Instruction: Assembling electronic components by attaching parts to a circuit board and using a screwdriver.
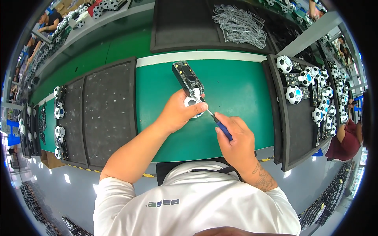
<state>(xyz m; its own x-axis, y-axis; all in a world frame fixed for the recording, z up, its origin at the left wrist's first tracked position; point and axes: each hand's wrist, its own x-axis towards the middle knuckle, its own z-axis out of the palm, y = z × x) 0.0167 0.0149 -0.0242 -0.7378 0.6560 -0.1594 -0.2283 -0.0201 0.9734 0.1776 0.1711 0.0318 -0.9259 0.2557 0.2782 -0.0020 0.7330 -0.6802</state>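
Observation:
Over the green mat point(232, 84), my left hand point(179, 112) is closed round a black electronic device point(188, 78) with a round black-and-white football-patterned end point(192, 101). Its dark rectangular body, with circuit parts showing, points away from me, and my thumb lies across the ball end. My right hand point(237, 137) grips a screwdriver point(223, 129) by its blue handle. The metal shaft slants up and left to the ball end beside my left thumb. Whether the tip touches anything is hidden by that thumb.
On the right, a dark tray point(293, 151) holds several football-ended devices point(294, 95). Another dark tray point(108, 114) at left has a few along its left edge. A black tray point(181, 29) at the back carries a heap of clear plastic parts point(240, 25). Other people sit at benches beyond.

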